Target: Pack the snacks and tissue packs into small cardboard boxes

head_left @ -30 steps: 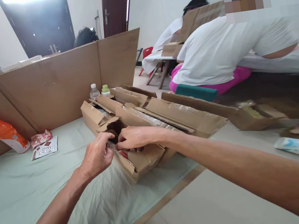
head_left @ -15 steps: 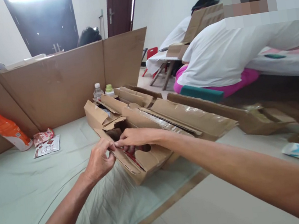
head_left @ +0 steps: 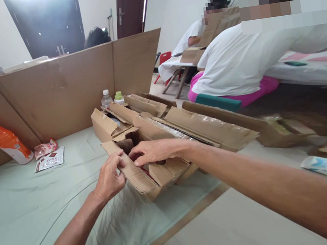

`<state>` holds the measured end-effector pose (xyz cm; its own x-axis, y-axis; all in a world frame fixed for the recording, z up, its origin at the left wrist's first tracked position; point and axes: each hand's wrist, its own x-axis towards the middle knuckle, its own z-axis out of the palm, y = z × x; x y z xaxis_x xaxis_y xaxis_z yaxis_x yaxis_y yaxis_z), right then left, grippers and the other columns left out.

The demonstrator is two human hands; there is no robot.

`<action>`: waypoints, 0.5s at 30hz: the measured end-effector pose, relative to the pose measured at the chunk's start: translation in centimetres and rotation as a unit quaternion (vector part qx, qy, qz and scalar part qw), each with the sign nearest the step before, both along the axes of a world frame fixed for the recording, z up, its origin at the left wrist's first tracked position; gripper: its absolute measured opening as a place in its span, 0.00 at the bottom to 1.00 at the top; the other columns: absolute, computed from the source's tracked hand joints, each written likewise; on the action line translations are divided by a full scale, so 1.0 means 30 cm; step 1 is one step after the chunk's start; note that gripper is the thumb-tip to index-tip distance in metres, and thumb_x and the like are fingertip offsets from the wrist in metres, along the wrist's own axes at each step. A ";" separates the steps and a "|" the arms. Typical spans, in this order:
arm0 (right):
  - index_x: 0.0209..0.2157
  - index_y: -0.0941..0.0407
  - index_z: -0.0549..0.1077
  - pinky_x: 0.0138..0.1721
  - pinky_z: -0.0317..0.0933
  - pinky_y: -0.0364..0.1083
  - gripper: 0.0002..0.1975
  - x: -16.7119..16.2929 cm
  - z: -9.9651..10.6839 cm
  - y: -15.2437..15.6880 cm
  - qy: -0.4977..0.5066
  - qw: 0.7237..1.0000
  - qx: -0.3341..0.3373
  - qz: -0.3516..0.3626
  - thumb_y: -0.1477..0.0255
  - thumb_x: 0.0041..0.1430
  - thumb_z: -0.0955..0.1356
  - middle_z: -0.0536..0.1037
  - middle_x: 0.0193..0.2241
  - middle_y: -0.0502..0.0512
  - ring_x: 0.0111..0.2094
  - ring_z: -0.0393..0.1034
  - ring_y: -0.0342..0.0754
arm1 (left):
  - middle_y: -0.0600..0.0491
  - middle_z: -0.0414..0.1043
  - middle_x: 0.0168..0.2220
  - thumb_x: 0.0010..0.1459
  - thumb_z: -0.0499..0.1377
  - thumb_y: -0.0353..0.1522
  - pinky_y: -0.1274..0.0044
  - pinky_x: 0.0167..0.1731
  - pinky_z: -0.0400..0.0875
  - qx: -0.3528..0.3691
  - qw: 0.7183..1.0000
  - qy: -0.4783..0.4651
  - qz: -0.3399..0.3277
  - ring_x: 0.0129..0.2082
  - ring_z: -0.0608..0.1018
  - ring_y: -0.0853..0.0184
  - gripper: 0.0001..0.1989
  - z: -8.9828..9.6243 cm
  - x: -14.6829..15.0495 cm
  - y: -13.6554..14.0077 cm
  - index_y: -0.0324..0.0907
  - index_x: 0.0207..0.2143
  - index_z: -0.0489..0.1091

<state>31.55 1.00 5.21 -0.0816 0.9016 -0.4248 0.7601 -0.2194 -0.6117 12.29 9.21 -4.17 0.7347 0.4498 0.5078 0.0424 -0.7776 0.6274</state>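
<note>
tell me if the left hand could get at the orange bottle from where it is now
Probably yes: the orange bottle leans against the cardboard wall, with only bare green cloth between it and the left hand, now holding the box flap.

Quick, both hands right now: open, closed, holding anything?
Left hand: closed, pinching the cardboard flap.
Right hand: fingers resting open on the cardboard box, gripping nothing visible.

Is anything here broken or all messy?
Yes. The cardboard box that the left hand and right hand hold looks torn and crumpled, with flaps bent open. Behind it, the orange bottle leans against the cardboard wall instead of standing upright.
</note>
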 end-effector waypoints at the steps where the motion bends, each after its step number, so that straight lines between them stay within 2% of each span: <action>1: 0.52 0.58 0.77 0.26 0.61 0.39 0.20 0.003 0.004 0.007 -0.018 1.000 0.020 -0.004 0.70 0.61 0.66 0.81 0.40 0.56 0.32 0.71 0.43 | 0.47 0.79 0.45 0.45 0.55 0.16 0.68 0.52 0.73 -0.002 1.000 0.003 0.002 0.58 0.78 0.58 0.17 0.002 0.001 0.000 0.46 0.33 0.63; 4: 0.51 0.59 0.78 0.31 0.64 0.39 0.17 0.013 0.011 0.043 -0.105 0.989 0.086 -0.052 0.73 0.65 0.63 0.82 0.39 0.56 0.35 0.75 0.44 | 0.47 0.79 0.47 0.43 0.54 0.16 0.68 0.52 0.74 -0.003 1.000 0.008 0.005 0.56 0.79 0.58 0.18 0.008 0.005 0.000 0.46 0.33 0.62; 8: 0.50 0.58 0.78 0.33 0.64 0.41 0.15 -0.003 -0.013 0.112 -0.173 0.977 0.094 -0.083 0.74 0.64 0.66 0.83 0.38 0.57 0.29 0.76 0.45 | 0.48 0.80 0.43 0.44 0.55 0.17 0.70 0.49 0.74 -0.001 1.000 0.010 0.009 0.55 0.80 0.57 0.16 0.016 0.010 0.001 0.46 0.32 0.62; 9: 0.50 0.57 0.78 0.35 0.65 0.42 0.15 -0.012 -0.024 0.125 -0.186 0.975 0.095 -0.080 0.73 0.63 0.67 0.84 0.39 0.57 0.30 0.78 0.46 | 0.49 0.80 0.42 0.45 0.55 0.17 0.70 0.48 0.74 0.000 1.000 0.010 0.011 0.55 0.80 0.57 0.16 0.018 0.010 0.001 0.46 0.31 0.61; 11: 0.50 0.54 0.79 0.42 0.66 0.43 0.15 -0.028 -0.041 0.137 -0.216 0.967 0.109 -0.078 0.73 0.62 0.69 0.84 0.44 0.58 0.41 0.80 0.50 | 0.50 0.80 0.39 0.46 0.55 0.18 0.70 0.46 0.75 0.000 1.000 0.011 0.015 0.54 0.80 0.57 0.15 0.022 0.010 0.000 0.46 0.31 0.61; 13: 0.52 0.54 0.78 0.49 0.65 0.47 0.16 -0.038 -0.047 0.130 -0.251 0.954 0.130 -0.094 0.71 0.64 0.67 0.82 0.50 0.62 0.51 0.77 0.56 | 0.50 0.80 0.38 0.46 0.56 0.18 0.71 0.45 0.75 -0.001 1.000 0.012 0.017 0.53 0.81 0.57 0.15 0.025 0.006 -0.002 0.46 0.31 0.61; 15: 0.57 0.56 0.75 0.52 0.64 0.51 0.19 -0.038 -0.042 0.113 -0.285 0.939 0.145 -0.124 0.69 0.68 0.64 0.80 0.53 0.67 0.55 0.74 0.60 | 0.51 0.80 0.39 0.45 0.56 0.18 0.70 0.46 0.75 -0.005 1.000 0.013 0.019 0.52 0.81 0.57 0.15 0.026 0.002 -0.005 0.46 0.31 0.62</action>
